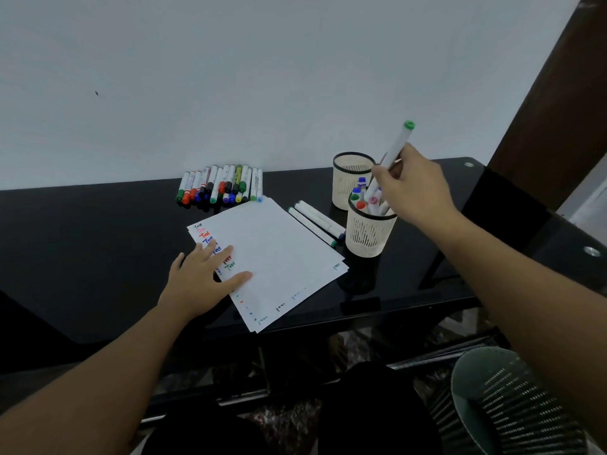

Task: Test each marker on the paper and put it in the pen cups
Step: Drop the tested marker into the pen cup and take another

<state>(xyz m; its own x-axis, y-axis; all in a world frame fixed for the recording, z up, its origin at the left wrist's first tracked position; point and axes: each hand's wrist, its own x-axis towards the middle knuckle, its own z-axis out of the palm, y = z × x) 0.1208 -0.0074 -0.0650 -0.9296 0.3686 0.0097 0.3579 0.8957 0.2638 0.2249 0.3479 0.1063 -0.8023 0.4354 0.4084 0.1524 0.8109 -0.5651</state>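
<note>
My right hand (412,188) grips a white marker with a green cap (399,142), tilted, its lower end above the near pen cup (368,238), which holds several markers. A second cup (345,188) stands just behind it and looks empty. My left hand (203,274) rests flat on the left side of a stack of white paper (279,254), beside coloured "Test" marks. A row of several capped markers (220,187) lies along the wall at the back.
Three white markers (317,224) lie between the paper and the near cup. The black glass table (82,257) ends near the paper's front corner. A grey mesh waste bin (512,405) stands on the floor at the lower right. A dark door frame (551,93) rises at the right.
</note>
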